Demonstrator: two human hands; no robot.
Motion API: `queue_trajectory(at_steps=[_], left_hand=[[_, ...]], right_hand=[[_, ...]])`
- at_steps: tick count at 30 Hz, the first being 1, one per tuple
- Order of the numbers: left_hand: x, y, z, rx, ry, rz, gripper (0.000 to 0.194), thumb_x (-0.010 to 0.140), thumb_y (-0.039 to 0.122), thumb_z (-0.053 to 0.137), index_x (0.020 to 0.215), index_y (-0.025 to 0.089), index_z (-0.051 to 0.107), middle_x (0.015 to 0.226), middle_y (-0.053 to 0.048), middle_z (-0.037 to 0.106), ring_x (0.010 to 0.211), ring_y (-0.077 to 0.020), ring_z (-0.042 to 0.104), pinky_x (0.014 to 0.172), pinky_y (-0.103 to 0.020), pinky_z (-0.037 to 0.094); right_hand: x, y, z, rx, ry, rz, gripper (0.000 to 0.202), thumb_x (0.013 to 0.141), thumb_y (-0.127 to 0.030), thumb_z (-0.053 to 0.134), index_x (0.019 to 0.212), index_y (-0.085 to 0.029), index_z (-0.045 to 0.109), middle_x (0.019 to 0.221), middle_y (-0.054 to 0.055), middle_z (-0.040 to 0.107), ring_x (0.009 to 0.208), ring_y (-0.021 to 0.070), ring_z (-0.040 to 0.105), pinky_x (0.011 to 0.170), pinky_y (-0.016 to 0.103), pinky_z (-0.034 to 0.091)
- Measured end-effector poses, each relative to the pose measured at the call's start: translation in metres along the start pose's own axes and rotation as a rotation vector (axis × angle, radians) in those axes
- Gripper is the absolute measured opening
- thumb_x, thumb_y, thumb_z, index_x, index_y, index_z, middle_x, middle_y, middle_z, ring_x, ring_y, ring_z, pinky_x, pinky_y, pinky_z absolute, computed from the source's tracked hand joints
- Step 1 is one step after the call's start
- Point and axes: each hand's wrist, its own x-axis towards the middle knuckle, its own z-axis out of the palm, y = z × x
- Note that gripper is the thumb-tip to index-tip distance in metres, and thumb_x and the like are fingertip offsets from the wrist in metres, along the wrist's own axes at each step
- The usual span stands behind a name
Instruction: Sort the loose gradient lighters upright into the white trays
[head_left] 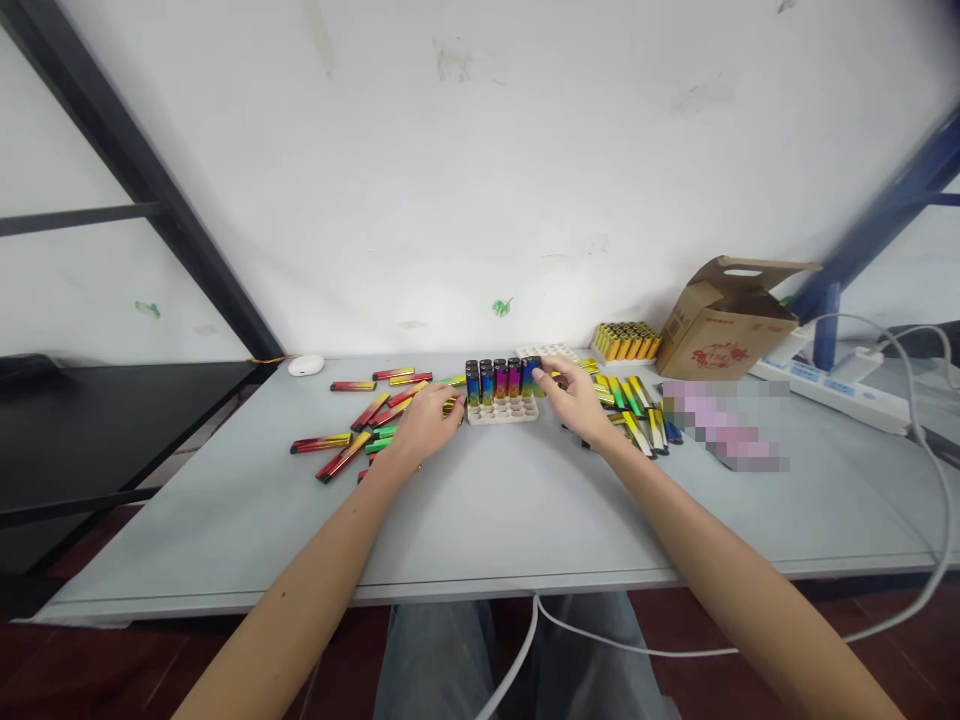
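Lighter (528, 376), blue: pinched by right hand (576, 398), right edge of tray (504, 412); purple lighters (514, 378) could be toppled if nudged; left hand (429, 428): grip unclear.

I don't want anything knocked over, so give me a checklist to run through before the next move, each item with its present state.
1. Standing lighters upright in the tray: ok.
2. Open holes in the tray: ok, some show along its front.
3. Right hand on the blue lighter at the row's right end: ok, its fingers are there; whether the lighter sits in a hole: cannot tell.
4. Left hand holding a lighter: cannot tell, its fingers are partly hidden.
5. Loose red lighters in order: not ok, they lie scattered at various angles.
6. Cardboard box apart from both hands: ok.
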Motion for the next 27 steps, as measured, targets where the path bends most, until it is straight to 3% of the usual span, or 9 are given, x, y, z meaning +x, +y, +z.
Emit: queue_trajectory(at_steps=[13, 21, 27], left_hand=[[0.001, -0.001, 0.001, 0.006, -0.001, 0.014, 0.025, 0.092, 0.030, 0.045, 0.090, 0.020, 0.067, 0.096, -0.006, 0.069, 0.098, -0.0244, 0.061, 0.087, -0.038, 0.048], [0.000, 0.001, -0.001, 0.001, -0.011, 0.015, 0.027, 0.092, 0.030, 0.043, 0.091, 0.020, 0.068, 0.097, -0.007, 0.069, 0.097, -0.0244, 0.061, 0.088, -0.039, 0.048], [0.000, 0.002, -0.002, -0.006, -0.009, 0.023, 0.027, 0.092, 0.030, 0.043, 0.089, 0.020, 0.068, 0.095, -0.007, 0.069, 0.096, -0.0245, 0.061, 0.087, -0.039, 0.049]], right_hand=[[-0.003, 0.014, 0.000, -0.312, -0.084, -0.142, 0.027, 0.086, -0.028, 0.054, 0.104, -0.015, 0.068, 0.090, 0.009, 0.070, 0.079, 0.0211, 0.064, 0.075, 0.035, 0.051], [-0.005, 0.013, -0.006, -0.326, -0.162, -0.087, 0.035, 0.087, -0.026, 0.050, 0.122, -0.021, 0.055, 0.095, 0.006, 0.068, 0.064, 0.0170, 0.060, 0.068, 0.034, 0.049], [-0.006, 0.011, -0.007, -0.404, -0.088, -0.121, 0.026, 0.086, -0.028, 0.054, 0.110, -0.024, 0.063, 0.101, 0.006, 0.063, 0.071, 0.0179, 0.058, 0.072, 0.034, 0.048]])
